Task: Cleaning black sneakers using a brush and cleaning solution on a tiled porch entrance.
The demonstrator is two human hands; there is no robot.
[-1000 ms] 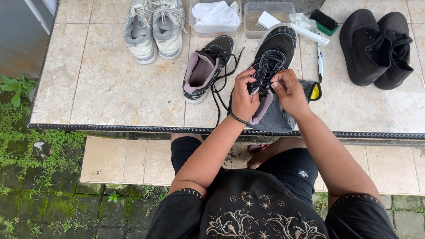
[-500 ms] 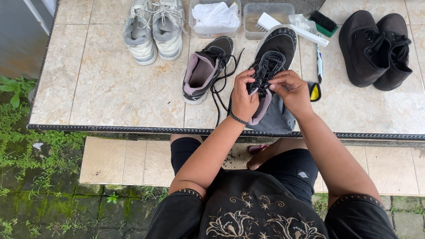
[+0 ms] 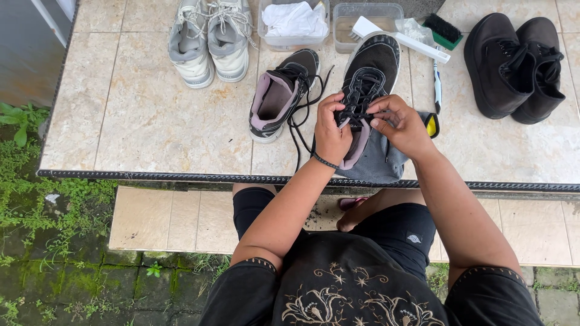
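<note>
Both hands meet over the black sneaker (image 3: 370, 66) lying on a grey cloth (image 3: 377, 160) at the tiled table's (image 3: 145, 133) near edge: left hand (image 3: 331, 128) and right hand (image 3: 400, 124) each pinch its black lace (image 3: 356, 111). Lacing looks mostly threaded, judging by the crossed rows. Its mate (image 3: 281, 93) just beside lies with laces loose, and fingertips hide the lace ends.

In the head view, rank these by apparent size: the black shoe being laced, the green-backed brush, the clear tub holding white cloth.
1. Black shoe, largest though partly hidden by both hands.
2. Clear tub, cut off by the top edge, so its full size is unsure.
3. Green-backed brush, smallest.
</note>
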